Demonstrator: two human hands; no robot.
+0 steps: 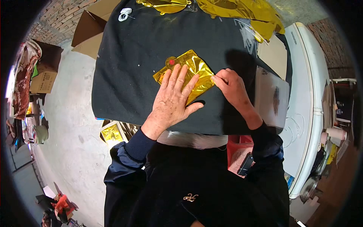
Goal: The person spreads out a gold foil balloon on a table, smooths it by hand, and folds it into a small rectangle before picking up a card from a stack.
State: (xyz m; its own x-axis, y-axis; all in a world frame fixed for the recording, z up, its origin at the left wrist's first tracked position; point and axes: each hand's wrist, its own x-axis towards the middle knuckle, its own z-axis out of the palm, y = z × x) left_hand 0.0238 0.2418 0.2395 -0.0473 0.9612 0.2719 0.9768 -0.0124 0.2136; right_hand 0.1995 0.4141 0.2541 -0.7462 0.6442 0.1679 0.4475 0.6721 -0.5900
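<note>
A folded gold foil balloon (194,62) lies on the black cloth of the table (128,90), with a small round tab bearing a red spot at its upper left edge. My left hand (170,96) rests flat on the foil, fingers spread and thumb out to the right. At the balloon's right corner, my right hand (230,85) pinches the edge between thumb and curled fingers. Part of the foil is hidden under my left hand.
More flat gold foil (242,13) lies at the far edge, beside white straws (247,36). A coil of white string (125,14) sits far left. Right of the table stand a clear plastic bag (270,98) and a white appliance (302,113). A cardboard box (89,34) is at upper left.
</note>
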